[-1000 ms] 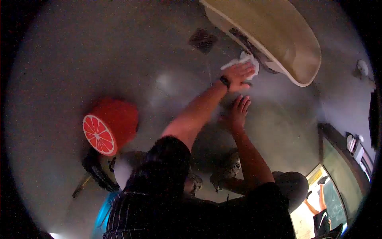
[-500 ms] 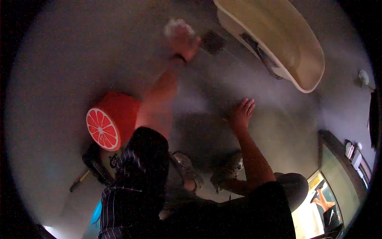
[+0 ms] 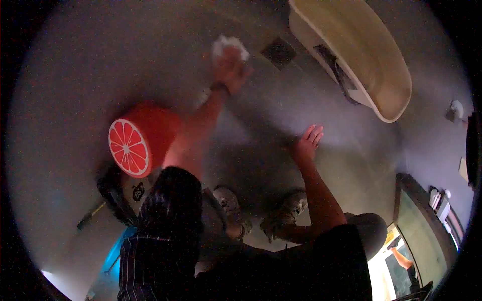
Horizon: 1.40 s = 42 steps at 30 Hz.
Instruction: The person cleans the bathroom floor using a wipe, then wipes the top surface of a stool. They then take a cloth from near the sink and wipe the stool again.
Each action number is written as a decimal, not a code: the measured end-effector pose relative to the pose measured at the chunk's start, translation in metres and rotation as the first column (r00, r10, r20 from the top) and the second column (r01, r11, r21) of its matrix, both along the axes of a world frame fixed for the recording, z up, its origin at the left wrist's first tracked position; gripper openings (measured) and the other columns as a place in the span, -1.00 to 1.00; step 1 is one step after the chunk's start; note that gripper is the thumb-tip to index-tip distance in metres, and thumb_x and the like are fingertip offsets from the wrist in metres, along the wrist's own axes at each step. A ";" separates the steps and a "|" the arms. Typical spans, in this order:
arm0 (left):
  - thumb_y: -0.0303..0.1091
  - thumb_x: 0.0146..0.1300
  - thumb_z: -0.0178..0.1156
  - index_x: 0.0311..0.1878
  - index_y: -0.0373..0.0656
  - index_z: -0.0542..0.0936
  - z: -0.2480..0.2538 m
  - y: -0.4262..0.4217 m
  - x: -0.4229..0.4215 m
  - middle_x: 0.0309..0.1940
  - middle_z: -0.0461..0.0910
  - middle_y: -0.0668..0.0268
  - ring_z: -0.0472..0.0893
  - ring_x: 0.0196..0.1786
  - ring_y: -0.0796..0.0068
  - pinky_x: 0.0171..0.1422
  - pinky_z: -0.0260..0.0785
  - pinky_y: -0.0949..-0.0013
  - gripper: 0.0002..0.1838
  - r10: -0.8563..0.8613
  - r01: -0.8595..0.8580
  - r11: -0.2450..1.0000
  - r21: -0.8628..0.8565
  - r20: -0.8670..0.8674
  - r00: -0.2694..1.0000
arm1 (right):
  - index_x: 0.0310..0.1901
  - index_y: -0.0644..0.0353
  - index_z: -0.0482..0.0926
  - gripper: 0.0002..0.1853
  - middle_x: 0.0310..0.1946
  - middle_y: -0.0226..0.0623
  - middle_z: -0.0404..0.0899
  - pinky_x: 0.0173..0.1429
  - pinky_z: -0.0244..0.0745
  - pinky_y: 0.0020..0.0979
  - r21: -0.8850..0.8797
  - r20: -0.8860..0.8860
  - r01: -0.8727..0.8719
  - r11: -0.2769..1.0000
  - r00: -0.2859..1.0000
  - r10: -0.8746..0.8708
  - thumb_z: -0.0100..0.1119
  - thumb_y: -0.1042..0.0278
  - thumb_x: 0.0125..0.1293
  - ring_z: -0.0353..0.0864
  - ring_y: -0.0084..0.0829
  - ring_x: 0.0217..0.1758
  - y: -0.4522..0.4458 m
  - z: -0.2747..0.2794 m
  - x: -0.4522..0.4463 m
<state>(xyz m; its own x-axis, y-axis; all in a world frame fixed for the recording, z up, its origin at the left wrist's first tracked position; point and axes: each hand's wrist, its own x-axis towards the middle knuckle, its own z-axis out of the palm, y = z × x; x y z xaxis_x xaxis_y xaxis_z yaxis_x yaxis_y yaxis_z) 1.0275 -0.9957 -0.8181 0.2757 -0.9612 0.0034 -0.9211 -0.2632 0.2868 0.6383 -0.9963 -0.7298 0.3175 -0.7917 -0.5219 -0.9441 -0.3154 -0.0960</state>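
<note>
My left hand (image 3: pixel 232 71), a dark band at its wrist, reaches forward and presses a crumpled white cloth (image 3: pixel 229 46) against the dark grey floor. Motion blurs its fingers, and whether the white wad is fabric or paper is hard to tell. A square drain grate (image 3: pixel 279 52) lies just right of the cloth. Nearer to my body, my right hand (image 3: pixel 307 143) is held out over the floor with its fingers stretched and nothing in them. Beside my left forearm stands a red stool (image 3: pixel 158 131) whose round face (image 3: pixel 129 148) is printed like a citrus slice.
A beige tub (image 3: pixel 384 65) stands at upper right. My shoes (image 3: pixel 228 205) are below the hands. A dark object with a wooden handle (image 3: pixel 93 214) and something bright blue (image 3: pixel 114 253) lie lower left. A lit opening (image 3: pixel 389 271) shows at lower right.
My left hand and the white cloth have come back a little toward my body. The right hand stays nearly in place, and the view has shifted slightly.
</note>
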 end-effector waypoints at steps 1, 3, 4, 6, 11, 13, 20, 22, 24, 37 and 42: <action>0.30 0.40 0.08 0.67 -0.01 0.00 -0.007 0.011 -0.030 0.70 -0.17 0.10 -0.22 0.71 -0.09 0.72 -0.35 -0.19 -0.04 -0.028 0.025 0.999 -0.029 -0.110 0.993 | 0.59 0.40 -0.22 0.23 0.61 0.38 -0.30 0.53 0.20 0.24 -0.045 0.002 -0.034 0.998 0.999 0.034 0.47 0.01 0.16 -0.19 0.43 0.64 0.003 -0.012 -0.007; 0.27 0.41 0.09 0.65 0.02 0.09 0.034 0.022 -0.077 0.69 -0.09 0.11 -0.22 0.71 -0.09 0.72 -0.34 -0.22 -0.11 -0.183 0.173 0.983 -0.058 -0.271 0.945 | 0.58 0.41 -0.16 0.09 0.60 0.39 -0.24 0.50 0.27 0.24 -0.177 -0.019 -0.089 0.980 0.996 0.087 0.36 0.04 0.31 -0.12 0.44 0.62 0.007 -0.043 -0.022; 0.27 0.41 0.09 0.65 0.02 0.09 0.035 0.017 -0.080 0.69 -0.09 0.11 -0.22 0.71 -0.09 0.72 -0.34 -0.22 -0.11 -0.178 0.170 0.984 -0.054 -0.266 0.947 | 0.58 0.41 -0.15 0.08 0.60 0.39 -0.22 0.50 0.27 0.24 -0.217 -0.030 -0.105 0.971 0.994 0.101 0.35 0.03 0.31 -0.10 0.44 0.62 0.004 -0.044 -0.026; 0.38 0.32 0.10 0.63 -0.03 0.11 0.027 0.010 -0.075 0.69 -0.08 0.14 -0.11 0.72 0.05 0.72 -0.31 -0.14 -0.02 -0.227 0.231 0.972 0.044 -0.088 0.970 | 0.58 0.43 -0.12 0.07 0.59 0.41 -0.19 0.50 0.26 0.24 -0.198 -0.049 -0.102 0.975 0.994 0.094 0.34 0.01 0.32 -0.08 0.44 0.61 -0.001 -0.041 -0.030; 0.34 0.35 0.08 0.56 -0.08 0.24 0.007 -0.042 0.024 0.62 0.10 0.07 0.04 0.67 0.01 0.72 -0.26 -0.11 -0.11 -0.014 0.013 0.987 -0.158 -0.003 1.000 | 0.56 0.46 -0.34 0.57 0.57 0.48 -0.37 0.66 -0.15 0.21 -0.164 -0.062 -0.169 0.972 0.985 0.160 0.74 -0.06 -0.19 -0.30 0.50 0.63 -0.001 -0.062 -0.048; 0.30 0.38 0.08 0.49 -0.14 0.35 -0.037 -0.061 0.071 0.55 0.24 0.02 0.16 0.62 0.00 0.70 -0.16 -0.09 -0.17 0.073 -0.169 0.888 -0.428 -0.231 0.970 | 0.56 0.48 -0.34 0.56 0.56 0.52 -0.37 0.65 -0.14 0.23 -0.110 0.140 -0.198 0.974 0.967 0.213 0.73 -0.05 -0.17 -0.33 0.51 0.63 -0.006 -0.028 -0.039; 0.18 0.52 -0.10 0.58 -0.21 0.21 -0.012 0.064 0.164 0.63 0.08 0.03 0.01 0.68 0.07 0.72 -0.19 0.01 -0.22 0.449 -0.493 0.861 -0.126 -0.266 0.853 | 0.55 0.50 -0.32 0.57 0.54 0.55 -0.34 0.67 -0.18 0.22 -0.112 0.163 -0.073 0.991 0.982 0.091 0.73 -0.09 -0.19 -0.38 0.50 0.64 -0.006 -0.028 -0.023; 0.22 0.52 -0.15 0.60 -0.21 0.17 -0.014 0.077 0.155 0.65 0.02 0.03 -0.05 0.70 0.05 0.72 -0.23 -0.03 -0.19 0.362 -0.643 0.740 -0.200 -0.687 0.630 | 0.54 0.52 -0.32 0.57 0.54 0.55 -0.35 0.67 -0.18 0.23 0.039 0.045 -0.037 0.999 0.998 0.035 0.72 -0.12 -0.19 -0.37 0.52 0.63 -0.007 -0.015 -0.016; 0.31 0.51 -0.24 0.62 -0.19 0.13 0.001 0.067 0.123 0.66 -0.02 0.00 -0.09 0.70 -0.02 0.71 -0.28 -0.16 -0.13 0.779 -0.772 0.627 0.106 -0.056 0.625 | 0.54 0.54 -0.31 0.58 0.54 0.54 -0.34 0.67 -0.19 0.23 0.057 0.022 -0.041 0.998 0.999 0.040 0.73 -0.12 -0.20 -0.36 0.53 0.62 -0.004 -0.007 -0.015; 0.38 0.42 -0.06 0.64 0.03 0.10 -0.003 0.058 0.096 0.66 0.07 0.27 0.01 0.68 0.05 0.68 -0.20 -0.27 -0.11 0.328 -0.321 0.944 0.078 -0.105 0.939 | 0.57 0.43 -0.39 0.61 0.58 0.46 -0.47 0.66 -0.18 0.25 0.051 0.052 -0.080 0.995 0.996 0.077 0.74 -0.08 -0.20 -0.40 0.52 0.63 -0.007 -0.028 -0.028; 0.41 0.42 -0.12 0.62 0.07 0.14 -0.037 0.145 0.116 0.60 0.12 0.31 0.04 0.64 0.06 0.62 -0.18 -0.33 -0.13 0.721 -0.733 0.680 0.028 0.159 0.675 | 0.58 0.47 -0.22 0.32 0.57 0.48 -0.27 0.65 -0.23 0.30 -0.017 0.024 -0.091 0.996 0.996 0.091 0.55 -0.05 0.09 -0.37 0.53 0.63 -0.002 -0.044 -0.035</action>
<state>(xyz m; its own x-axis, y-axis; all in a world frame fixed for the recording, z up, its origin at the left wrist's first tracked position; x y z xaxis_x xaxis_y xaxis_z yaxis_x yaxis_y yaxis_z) 1.1434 -0.8511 -0.8556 0.8901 -0.4552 0.0208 -0.4539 -0.8816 0.1291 0.6031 -0.9983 -0.7743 0.4013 -0.7670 -0.5007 -0.9088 -0.4014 -0.1136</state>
